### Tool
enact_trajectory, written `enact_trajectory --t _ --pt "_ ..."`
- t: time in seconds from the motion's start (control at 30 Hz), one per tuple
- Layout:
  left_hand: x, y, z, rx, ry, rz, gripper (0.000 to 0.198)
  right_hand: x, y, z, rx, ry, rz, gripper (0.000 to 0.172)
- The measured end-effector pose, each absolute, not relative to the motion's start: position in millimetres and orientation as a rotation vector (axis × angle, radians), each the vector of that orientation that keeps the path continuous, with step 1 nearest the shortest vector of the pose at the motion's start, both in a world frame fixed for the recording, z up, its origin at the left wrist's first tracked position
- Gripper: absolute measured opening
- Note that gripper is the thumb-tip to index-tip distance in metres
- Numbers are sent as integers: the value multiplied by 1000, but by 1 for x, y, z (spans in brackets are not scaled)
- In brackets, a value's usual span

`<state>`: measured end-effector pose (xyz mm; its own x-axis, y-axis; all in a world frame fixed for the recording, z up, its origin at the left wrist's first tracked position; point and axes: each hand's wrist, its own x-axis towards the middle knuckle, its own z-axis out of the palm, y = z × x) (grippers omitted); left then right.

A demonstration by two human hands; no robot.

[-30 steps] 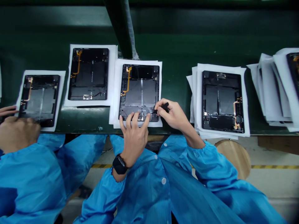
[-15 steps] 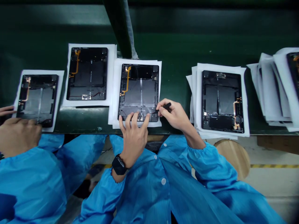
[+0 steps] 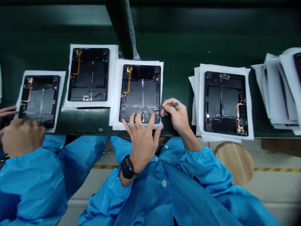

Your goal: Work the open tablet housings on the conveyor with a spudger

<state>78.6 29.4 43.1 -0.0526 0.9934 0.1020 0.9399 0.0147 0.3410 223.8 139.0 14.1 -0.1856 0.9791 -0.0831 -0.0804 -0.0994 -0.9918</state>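
Observation:
An opened tablet (image 3: 134, 94) lies on white sheets (image 3: 117, 94) in front of me, its inner parts, an orange flex cable (image 3: 128, 81) and a thin dark wire showing. With fingers spread, my left hand (image 3: 143, 138) presses its fingertips on the tablet's near edge, around a small circuit board (image 3: 143, 118) that they partly hide. My right hand (image 3: 176, 116) is closed on dark tweezers (image 3: 171, 106) at the tablet's right edge. Their tip points left, over the lower right part of the tablet, close to the wire.
Another opened tablet (image 3: 88, 78) lies at upper left. To the right, one (image 3: 224, 100) tops a stack of sheets; a further stack (image 3: 279, 94) stands beyond. At left a co-worker's hands (image 3: 24, 136) touch a tablet (image 3: 39, 100). A green post (image 3: 119, 28) rises behind; a round wooden stool (image 3: 235, 163) stands below.
My left hand has shifted slightly right, its thumb now off the tablet. The tweezers in my right hand have turned flatter, their tip now reaching over the tablet.

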Motion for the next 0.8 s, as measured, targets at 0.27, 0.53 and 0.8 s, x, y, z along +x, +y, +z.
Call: enact_trajectory --t 0.27,0.53,0.8 --pt "92 30 42 1979 2154 474 47 226 141 23 -1130 -1357 1472 12" --pt "97 27 38 1962 2158 490 49 230 154 45 -1124 -1674 1476 7" --pt "99 24 31 1976 2145 497 57 229 161 43 -1125 -1749 1577 8"
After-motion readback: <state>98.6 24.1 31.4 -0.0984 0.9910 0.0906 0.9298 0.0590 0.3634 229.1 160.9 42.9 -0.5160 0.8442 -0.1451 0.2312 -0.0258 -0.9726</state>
